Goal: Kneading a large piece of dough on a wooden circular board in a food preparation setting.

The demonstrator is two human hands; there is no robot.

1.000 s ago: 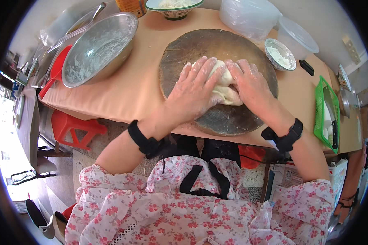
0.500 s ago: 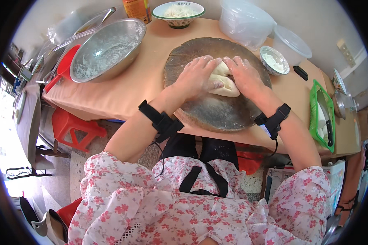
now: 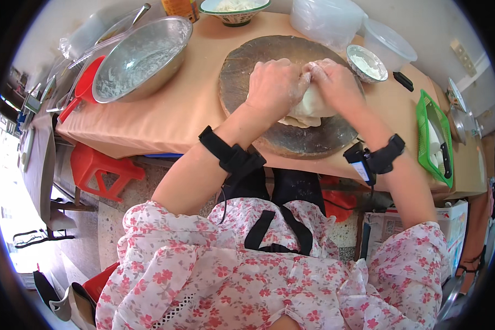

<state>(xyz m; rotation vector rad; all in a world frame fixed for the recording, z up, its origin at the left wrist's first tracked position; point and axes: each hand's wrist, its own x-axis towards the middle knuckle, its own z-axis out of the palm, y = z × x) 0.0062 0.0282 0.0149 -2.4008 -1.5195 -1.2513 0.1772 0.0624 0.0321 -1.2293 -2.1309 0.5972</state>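
Observation:
White dough [image 3: 309, 104] lies on a round wooden board [image 3: 308, 146] dusted with flour. My left hand [image 3: 278, 82] is closed on the dough from its left side, the fingers curled over. My right hand [image 3: 335, 82] grips it from the right, thumb near the left hand's fingers. Between the two hands the dough is pulled up and folded, with a looser flap showing along its near edge. Flour whitens the fingers of both hands. The fingertips are partly hidden behind the hands.
At the left stand a floury steel bowl [image 3: 143, 63] and a red ladle [image 3: 85, 88]. Beyond the board are a bowl of white shreds [image 3: 234, 16], a small bowl of flour [image 3: 367, 64] and plastic tubs [image 3: 324, 25]. A green basket [image 3: 432, 137] holds a black-handled knife [image 3: 446, 159].
Both hands have closed from lying over the dough into a grip. The dough's far part is now lifted and folded between them. The whole view has shifted slightly.

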